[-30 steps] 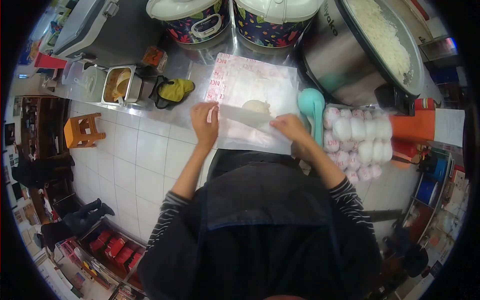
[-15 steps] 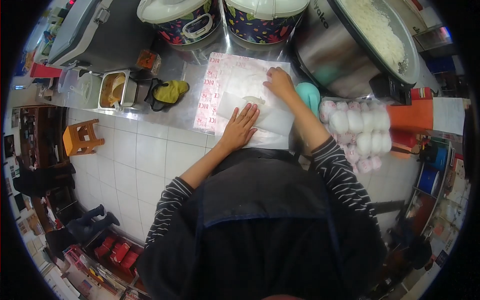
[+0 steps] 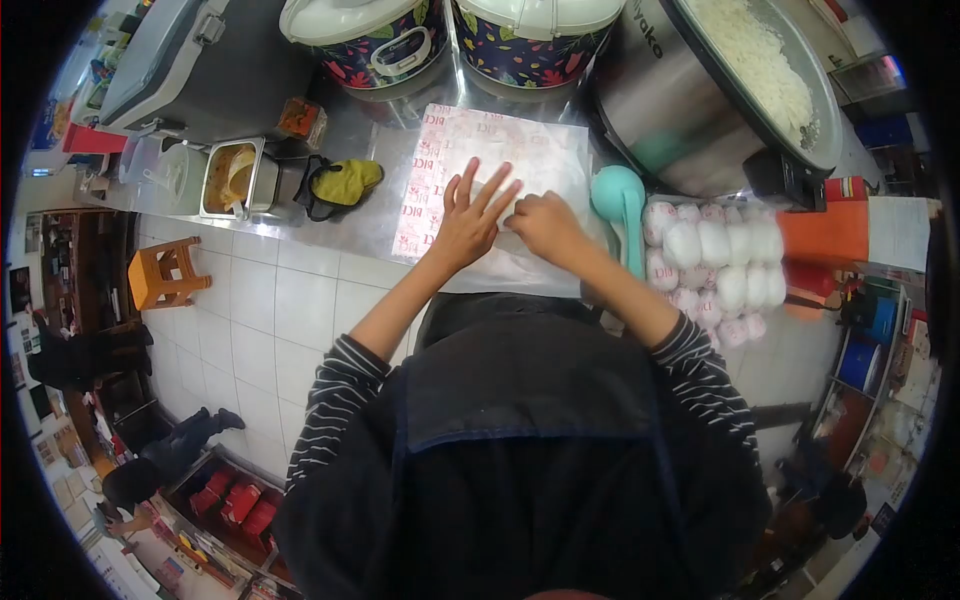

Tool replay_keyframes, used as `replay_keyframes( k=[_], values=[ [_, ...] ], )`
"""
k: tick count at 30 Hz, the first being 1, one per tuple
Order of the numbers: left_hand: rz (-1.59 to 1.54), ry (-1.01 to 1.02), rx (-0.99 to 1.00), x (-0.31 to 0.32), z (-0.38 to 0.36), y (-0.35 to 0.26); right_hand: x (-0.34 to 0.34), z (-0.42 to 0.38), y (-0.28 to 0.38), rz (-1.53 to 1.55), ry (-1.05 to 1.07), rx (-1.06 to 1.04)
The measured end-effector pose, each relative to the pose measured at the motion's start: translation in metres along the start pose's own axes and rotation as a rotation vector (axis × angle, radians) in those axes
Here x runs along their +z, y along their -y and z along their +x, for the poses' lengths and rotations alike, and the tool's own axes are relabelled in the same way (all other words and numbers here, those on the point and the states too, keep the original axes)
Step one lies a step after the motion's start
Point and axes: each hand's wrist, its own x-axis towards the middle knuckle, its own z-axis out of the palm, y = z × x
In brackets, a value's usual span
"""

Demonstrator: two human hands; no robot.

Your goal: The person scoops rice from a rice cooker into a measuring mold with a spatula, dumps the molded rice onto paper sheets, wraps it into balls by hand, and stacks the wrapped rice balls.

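Note:
Sheets of red-printed white wrapping paper (image 3: 424, 185) lie stacked on the metal counter in front of me, with a plainer, whitish layer on top. My left hand (image 3: 472, 222) is over the middle of the stack, its fingers spread. Beside it, my right hand (image 3: 545, 230) is closed, fingertips curled down near the paper; what they hold, if anything, is hidden. Right of the sheets lies a teal scoop (image 3: 622, 198). Several wrapped white bundles (image 3: 715, 245) are stacked in rows past it.
A large cooker (image 3: 660, 105) of white rice (image 3: 752, 60) stands at the back right. Two patterned rice cookers (image 3: 375, 50) are behind the paper. To the left are a yellow-black cloth item (image 3: 343, 185), a steel food pan (image 3: 262, 185) and a grey cooler box (image 3: 255, 60). A wooden stool (image 3: 163, 273) stands on the floor.
My left hand has lifted from the folded paper and spread its fingers. My right hand has come down toward me and closed beside it. The folded flap no longer shows; the scoop is more visible.

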Motion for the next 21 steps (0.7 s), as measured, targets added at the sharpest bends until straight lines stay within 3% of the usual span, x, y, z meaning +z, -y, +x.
replay_keyframes(
  k=[1, 3, 8, 10, 14, 17, 19, 21],
  values=[
    [-0.003, 0.002, 0.003, 0.009, -0.003, 0.008, 0.005, -0.006, 0.004, 0.001, 0.000, 0.005],
    [-0.279, 0.232, 0.190, 0.032, -0.014, 0.032, 0.018, -0.018, 0.010, -0.024, -0.171, 0.009],
    [-0.446, 0.305, 0.270, 0.042, -0.043, 0.072, 0.018, -0.053, 0.021, 0.075, -0.276, 0.139],
    [-0.489, 0.213, 0.329, 0.042, -0.049, 0.077, 0.038, -0.072, 0.009, 0.098, -0.260, 0.060],
    [-0.587, 0.249, 0.218, 0.025, -0.039, 0.062, 0.052, -0.077, -0.013, 0.000, -0.342, -0.064],
    [-0.646, 0.281, 0.065, 0.022, -0.034, 0.057, 0.047, -0.065, -0.027, 0.187, -0.328, 0.100],
    [-0.588, 0.298, -0.022, 0.034, -0.038, 0.059, 0.034, -0.057, -0.027, 0.537, -0.211, 0.473],
    [-0.560, 0.292, -0.001, 0.042, -0.035, 0.064, 0.033, -0.051, -0.034, 0.593, -0.206, 0.593]
  ],
)
